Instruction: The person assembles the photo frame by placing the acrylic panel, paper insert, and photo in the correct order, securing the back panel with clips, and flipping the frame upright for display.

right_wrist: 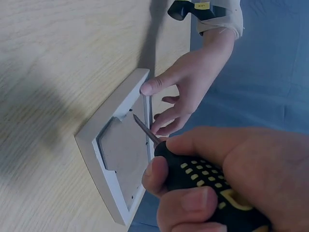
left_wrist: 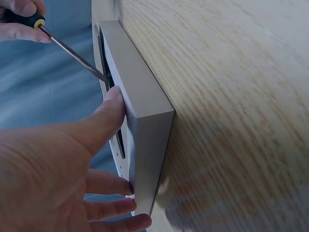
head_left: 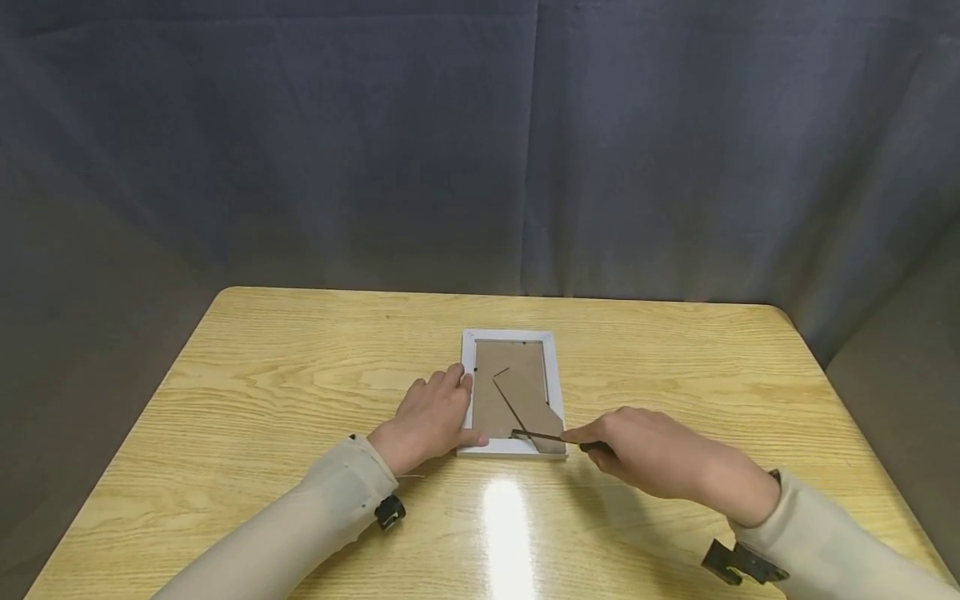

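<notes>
A white picture frame (head_left: 551,367) lies back side up on the table, with a brown backing board (head_left: 491,408) in it. Small dark tabs (right_wrist: 131,110) dot the board's edge. My left hand (head_left: 435,417) holds the frame at its near left corner, thumb on the near rail and fingers along the left side. In my right hand (head_left: 648,450) I grip a screwdriver (right_wrist: 203,176) with a black and yellow handle. Its shaft (left_wrist: 72,54) slants down to the inner edge of the near rail, close to my left thumb. Whether the tip touches a tab, I cannot tell.
The wooden table (head_left: 300,358) has a light grain and a bright reflection in front of the frame. Behind it hangs a dark grey curtain (head_left: 375,150). A black device (head_left: 389,512) is strapped at the left sleeve, another (head_left: 742,563) at the right.
</notes>
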The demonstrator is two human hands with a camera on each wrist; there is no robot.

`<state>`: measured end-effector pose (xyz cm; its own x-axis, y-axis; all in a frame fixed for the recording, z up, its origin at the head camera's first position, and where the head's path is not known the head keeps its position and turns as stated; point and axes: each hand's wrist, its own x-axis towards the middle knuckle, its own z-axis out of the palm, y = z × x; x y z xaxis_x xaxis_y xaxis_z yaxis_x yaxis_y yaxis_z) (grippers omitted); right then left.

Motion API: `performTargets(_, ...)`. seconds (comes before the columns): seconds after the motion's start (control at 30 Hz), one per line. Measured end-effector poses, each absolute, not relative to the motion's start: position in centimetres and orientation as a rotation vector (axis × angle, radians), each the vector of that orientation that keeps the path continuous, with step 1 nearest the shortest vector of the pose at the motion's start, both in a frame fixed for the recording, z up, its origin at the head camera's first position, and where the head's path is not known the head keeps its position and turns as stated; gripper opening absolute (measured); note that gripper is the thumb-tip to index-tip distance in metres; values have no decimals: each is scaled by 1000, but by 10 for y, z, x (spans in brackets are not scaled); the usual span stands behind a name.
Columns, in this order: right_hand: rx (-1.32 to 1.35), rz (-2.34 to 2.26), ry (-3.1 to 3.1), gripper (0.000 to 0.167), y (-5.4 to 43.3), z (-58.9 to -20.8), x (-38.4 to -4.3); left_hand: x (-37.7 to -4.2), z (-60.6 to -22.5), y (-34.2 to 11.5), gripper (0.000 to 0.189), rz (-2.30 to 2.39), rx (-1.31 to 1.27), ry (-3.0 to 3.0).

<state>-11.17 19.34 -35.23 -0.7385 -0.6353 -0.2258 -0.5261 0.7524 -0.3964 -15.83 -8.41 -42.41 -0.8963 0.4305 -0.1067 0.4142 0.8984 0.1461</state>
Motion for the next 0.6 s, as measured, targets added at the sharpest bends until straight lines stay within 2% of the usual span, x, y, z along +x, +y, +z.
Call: performTargets(0.6,-904,-438,2598,40,190,-352,-109,-158,-424,-84,92,181,657,2929)
